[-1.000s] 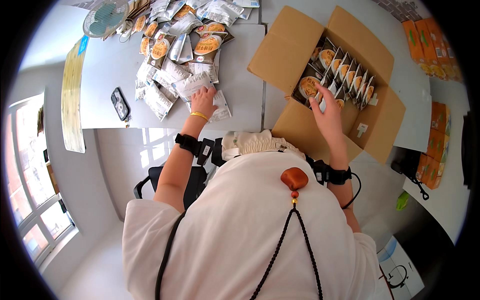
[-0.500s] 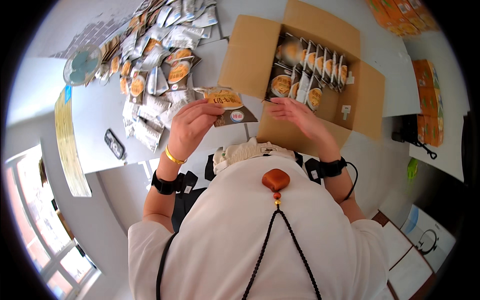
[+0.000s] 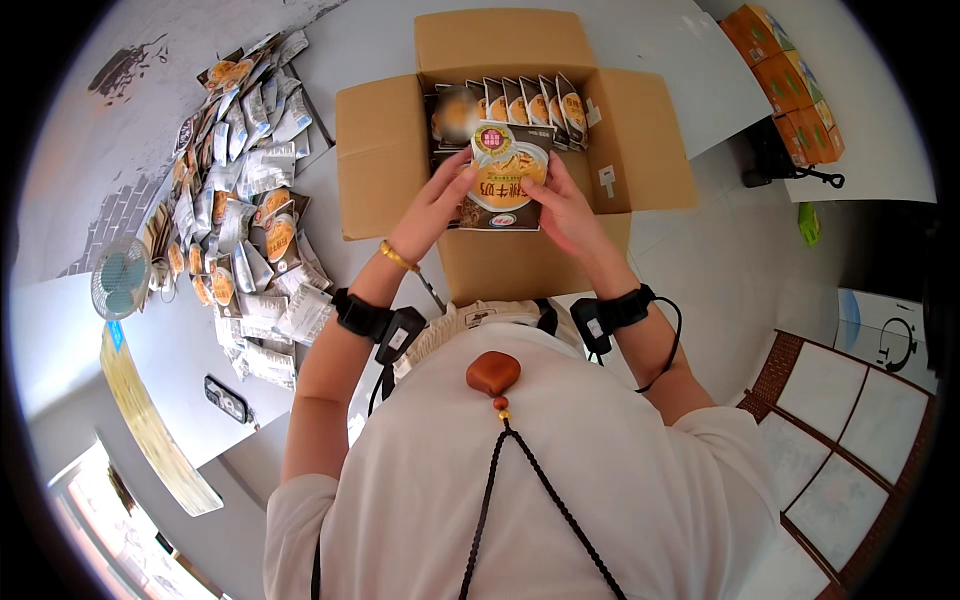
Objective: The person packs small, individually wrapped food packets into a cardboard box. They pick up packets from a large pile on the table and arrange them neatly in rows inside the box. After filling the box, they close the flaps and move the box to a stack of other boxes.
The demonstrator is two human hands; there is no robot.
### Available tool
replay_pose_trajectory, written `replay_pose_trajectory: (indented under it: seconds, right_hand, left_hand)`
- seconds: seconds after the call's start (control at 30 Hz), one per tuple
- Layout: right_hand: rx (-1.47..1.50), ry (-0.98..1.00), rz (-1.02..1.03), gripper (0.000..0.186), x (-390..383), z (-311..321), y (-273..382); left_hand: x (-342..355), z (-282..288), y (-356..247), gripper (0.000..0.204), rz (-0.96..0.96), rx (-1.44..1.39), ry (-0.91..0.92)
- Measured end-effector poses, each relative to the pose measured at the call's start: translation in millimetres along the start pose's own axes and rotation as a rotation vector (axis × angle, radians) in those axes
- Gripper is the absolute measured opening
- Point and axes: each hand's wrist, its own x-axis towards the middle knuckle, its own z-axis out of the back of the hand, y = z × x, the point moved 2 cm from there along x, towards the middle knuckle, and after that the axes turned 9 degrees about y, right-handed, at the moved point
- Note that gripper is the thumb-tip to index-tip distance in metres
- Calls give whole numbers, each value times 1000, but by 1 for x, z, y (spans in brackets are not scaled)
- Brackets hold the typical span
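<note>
A brown and white printed pouch, upright with a bowl picture on its face, is gripped by both hands at the front of the open cardboard box. My left hand has thumb and fingers on its left edge; my right hand holds its right edge, thumb on the front. Behind it, several similar pouches stand in a row inside the box, and the part of the box just behind the held pouch is hidden.
A heap of pouches lies on the table to the left, near a small fan and a phone. Orange cartons are stacked at the back right, beside a black wheeled object.
My left hand has lifted a pouch from the heap and moved rightward to the box. My right hand has come onto that pouch too. The view has swung toward the box.
</note>
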Motion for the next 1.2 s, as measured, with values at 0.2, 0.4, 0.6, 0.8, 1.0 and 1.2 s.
replay_pose_trajectory:
  seconds: [0.2,0.4,0.6,0.8,1.0,1.2]
  right_hand:
    - [109,-148,-139,35,-10,13,22]
    - [-118,-235,-117,31,-14,35,31]
    - [141,-279,-45,28,-21,39,22]
    - [262,-291,15,42,-25,48,6]
    - [-429,-324,-94,61,-27,85,16]
    - [-766,-122,-331,54,-3,99,10]
  left_hand:
    - [35,-30,-21,34,-78,176,104]
    - [71,-26,-16,30,57,58,235]
    - [85,-5,-12,42,-70,408,17]
    - [74,-27,23,60,62,-268,133]
    - [101,-10,15,60,-69,419,174]
    - [146,-25,-33,59,138,771,351]
